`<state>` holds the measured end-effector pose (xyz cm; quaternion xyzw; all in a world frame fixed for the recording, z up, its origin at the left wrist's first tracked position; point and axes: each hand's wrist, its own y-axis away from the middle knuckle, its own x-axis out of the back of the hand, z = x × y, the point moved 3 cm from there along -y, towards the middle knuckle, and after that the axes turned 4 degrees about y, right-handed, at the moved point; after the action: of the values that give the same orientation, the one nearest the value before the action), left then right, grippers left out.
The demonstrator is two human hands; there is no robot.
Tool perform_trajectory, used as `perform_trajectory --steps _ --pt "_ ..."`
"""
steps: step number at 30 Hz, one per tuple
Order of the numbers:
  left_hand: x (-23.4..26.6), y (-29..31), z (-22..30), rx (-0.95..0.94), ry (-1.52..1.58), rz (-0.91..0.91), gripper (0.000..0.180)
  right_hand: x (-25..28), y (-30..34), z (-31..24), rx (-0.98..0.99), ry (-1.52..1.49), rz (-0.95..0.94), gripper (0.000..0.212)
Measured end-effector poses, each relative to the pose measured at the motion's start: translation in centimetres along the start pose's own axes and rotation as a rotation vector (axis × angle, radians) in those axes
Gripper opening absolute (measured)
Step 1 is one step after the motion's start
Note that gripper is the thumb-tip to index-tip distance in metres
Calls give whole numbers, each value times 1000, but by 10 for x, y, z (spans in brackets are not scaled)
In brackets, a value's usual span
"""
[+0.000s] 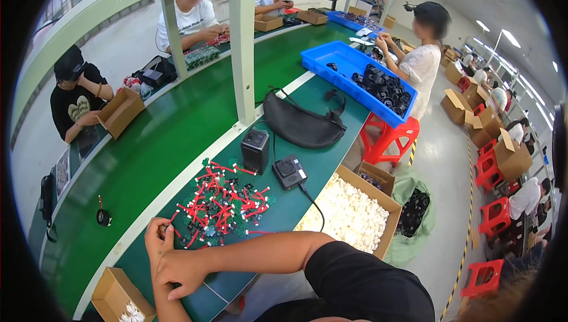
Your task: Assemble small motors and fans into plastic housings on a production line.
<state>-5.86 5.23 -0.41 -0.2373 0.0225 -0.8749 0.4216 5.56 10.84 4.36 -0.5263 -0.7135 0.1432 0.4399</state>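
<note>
My left hand (158, 237) is at the near left corner of a loose pile of red wires with white plugs and small dark green boards (222, 204). Its thumb and fingers pinch the end of one red wire (175, 215) at the pile's edge. Across my left forearm lies my right hand (182, 270), its fingers curled over the wrist; part of those fingers is hidden. Both hands are over the green worktop (133, 263).
Beyond the pile stand a black box-shaped device (255, 150), a cabled black unit (290, 172) and a black pouch (305, 120). A carton of white plastic parts (349, 212) is at right, a blue tray (334, 56) farther off. A small round part (103, 217) lies on the green belt (154, 156). Several people work nearby.
</note>
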Motion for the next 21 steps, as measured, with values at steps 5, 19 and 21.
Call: perform_trajectory --steps 5,19,21 --pt "1 1 -10 -8 49 10 12 -1 0 -1 18 22 -1 35" --pt "6 -4 -4 -157 135 25 7 4 -2 0 -7 59 -45 34" --pt "5 -4 -7 -170 165 51 7 13 -5 -9 24 97 -10 34"
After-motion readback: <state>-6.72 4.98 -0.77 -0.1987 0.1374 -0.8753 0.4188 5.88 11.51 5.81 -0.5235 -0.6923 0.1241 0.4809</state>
